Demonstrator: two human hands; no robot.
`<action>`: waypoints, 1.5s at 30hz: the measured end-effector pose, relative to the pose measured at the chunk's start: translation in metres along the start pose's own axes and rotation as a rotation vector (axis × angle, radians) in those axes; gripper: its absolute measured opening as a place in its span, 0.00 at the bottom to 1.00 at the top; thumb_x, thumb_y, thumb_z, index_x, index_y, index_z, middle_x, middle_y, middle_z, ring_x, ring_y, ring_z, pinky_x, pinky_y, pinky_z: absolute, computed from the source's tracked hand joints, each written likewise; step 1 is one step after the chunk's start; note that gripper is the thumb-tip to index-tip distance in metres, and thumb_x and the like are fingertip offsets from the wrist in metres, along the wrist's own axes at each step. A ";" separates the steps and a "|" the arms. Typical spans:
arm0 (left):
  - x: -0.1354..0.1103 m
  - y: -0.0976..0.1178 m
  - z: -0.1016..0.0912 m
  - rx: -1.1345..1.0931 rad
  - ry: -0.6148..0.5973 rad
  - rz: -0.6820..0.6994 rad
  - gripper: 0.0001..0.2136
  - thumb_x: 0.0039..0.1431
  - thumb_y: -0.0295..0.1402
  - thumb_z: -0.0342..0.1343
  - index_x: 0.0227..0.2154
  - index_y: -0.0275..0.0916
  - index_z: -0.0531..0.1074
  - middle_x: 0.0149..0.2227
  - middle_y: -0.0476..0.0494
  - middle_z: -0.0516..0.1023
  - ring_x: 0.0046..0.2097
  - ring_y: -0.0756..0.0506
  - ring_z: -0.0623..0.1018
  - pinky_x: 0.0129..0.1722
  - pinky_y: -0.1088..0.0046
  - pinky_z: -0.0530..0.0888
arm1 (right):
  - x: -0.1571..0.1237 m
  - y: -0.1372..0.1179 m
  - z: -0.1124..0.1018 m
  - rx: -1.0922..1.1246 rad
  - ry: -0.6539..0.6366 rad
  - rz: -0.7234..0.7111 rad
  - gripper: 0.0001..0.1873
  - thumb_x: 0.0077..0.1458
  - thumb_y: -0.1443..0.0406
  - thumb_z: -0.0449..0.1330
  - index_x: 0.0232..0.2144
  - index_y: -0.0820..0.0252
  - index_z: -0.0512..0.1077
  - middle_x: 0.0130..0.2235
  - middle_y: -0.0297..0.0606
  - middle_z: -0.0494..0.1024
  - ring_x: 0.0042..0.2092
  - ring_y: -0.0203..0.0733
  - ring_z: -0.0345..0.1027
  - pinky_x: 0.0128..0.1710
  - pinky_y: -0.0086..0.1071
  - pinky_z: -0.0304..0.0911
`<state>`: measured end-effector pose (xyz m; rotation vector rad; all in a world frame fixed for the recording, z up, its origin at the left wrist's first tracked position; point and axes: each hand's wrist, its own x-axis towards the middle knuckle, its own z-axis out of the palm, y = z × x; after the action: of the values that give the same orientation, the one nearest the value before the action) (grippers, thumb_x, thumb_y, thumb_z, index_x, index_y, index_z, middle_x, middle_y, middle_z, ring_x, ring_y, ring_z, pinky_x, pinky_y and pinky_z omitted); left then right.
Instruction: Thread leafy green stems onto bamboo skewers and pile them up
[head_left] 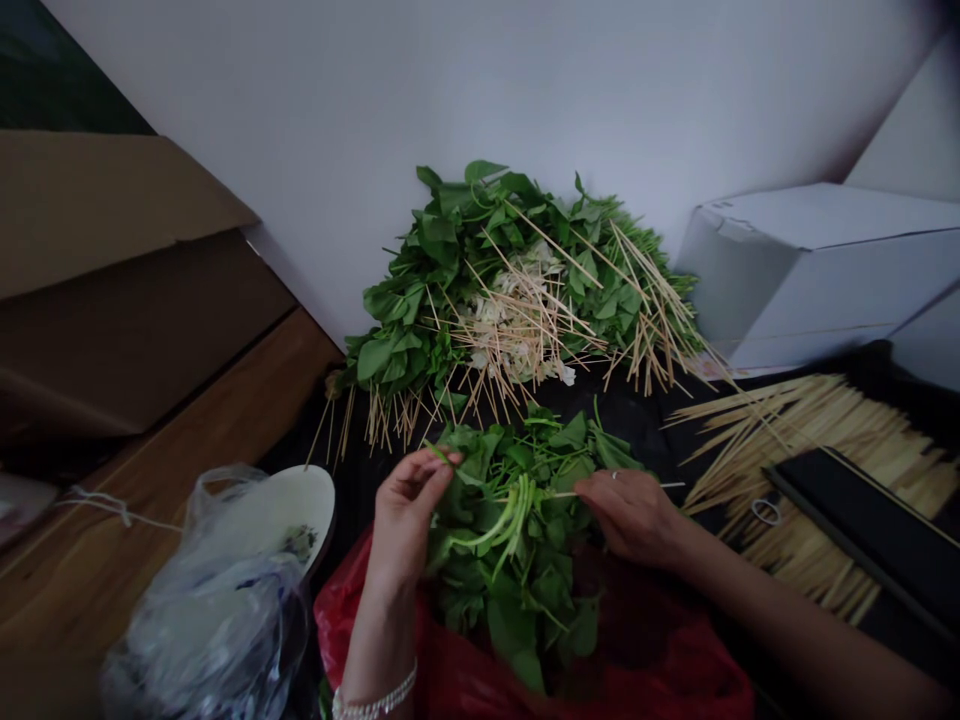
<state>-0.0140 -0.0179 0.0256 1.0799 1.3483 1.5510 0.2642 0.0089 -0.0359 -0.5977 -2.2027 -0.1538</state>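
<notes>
My right hand [630, 515] is closed around a bamboo skewer [561, 495], its other end sticking out past my knuckles. Several pale green stems [517, 510] of leafy greens are bunched on the skewer near its left end. Between the thumb and fingers of my left hand [412, 505] is a green stem [437, 452], pinched at the left of the leaves. Beneath both hands lies a heap of loose leafy greens [514, 630] in a red plastic bag [667, 670]. Part of the stems is hidden by leaves.
Against the wall, skewered greens [450, 230] surround skewered pale pieces [510, 315]. Loose skewers [832, 440] lie at right under a black flat case [862, 520], near a white box [810, 270]. At left are a white bowl [319, 490], clear plastic bags [217, 620] and a cardboard box [112, 330].
</notes>
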 end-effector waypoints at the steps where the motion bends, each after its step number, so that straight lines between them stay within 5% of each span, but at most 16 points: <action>1: -0.003 0.000 0.002 0.039 -0.034 -0.005 0.12 0.48 0.35 0.69 0.35 0.38 0.78 0.38 0.43 0.85 0.43 0.43 0.82 0.46 0.69 0.75 | 0.000 0.000 0.000 -0.003 0.015 0.009 0.15 0.56 0.77 0.49 0.43 0.60 0.66 0.28 0.34 0.75 0.28 0.37 0.67 0.27 0.31 0.62; 7: -0.013 -0.002 0.009 0.227 -0.113 -0.054 0.12 0.53 0.39 0.66 0.38 0.38 0.82 0.34 0.43 0.86 0.41 0.41 0.82 0.49 0.64 0.74 | 0.001 0.000 0.002 -0.065 0.049 0.045 0.15 0.55 0.76 0.49 0.43 0.62 0.68 0.31 0.35 0.78 0.28 0.35 0.69 0.26 0.29 0.61; 21: -0.018 0.005 0.015 0.267 -0.195 -0.051 0.10 0.57 0.39 0.62 0.36 0.39 0.82 0.31 0.46 0.84 0.38 0.43 0.81 0.49 0.66 0.72 | -0.002 0.001 0.004 -0.121 -0.028 0.042 0.16 0.57 0.75 0.50 0.47 0.63 0.69 0.31 0.35 0.78 0.27 0.35 0.67 0.25 0.30 0.59; 45: -0.017 -0.002 0.014 0.283 -0.197 -0.067 0.07 0.51 0.36 0.67 0.31 0.39 0.83 0.31 0.43 0.85 0.36 0.43 0.81 0.42 0.69 0.75 | -0.007 0.003 0.008 -0.123 -0.031 0.013 0.18 0.55 0.76 0.50 0.46 0.62 0.71 0.31 0.35 0.77 0.26 0.33 0.66 0.25 0.28 0.58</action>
<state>0.0053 -0.0296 0.0228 1.3080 1.4789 1.1940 0.2641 0.0117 -0.0461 -0.6864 -2.2306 -0.2763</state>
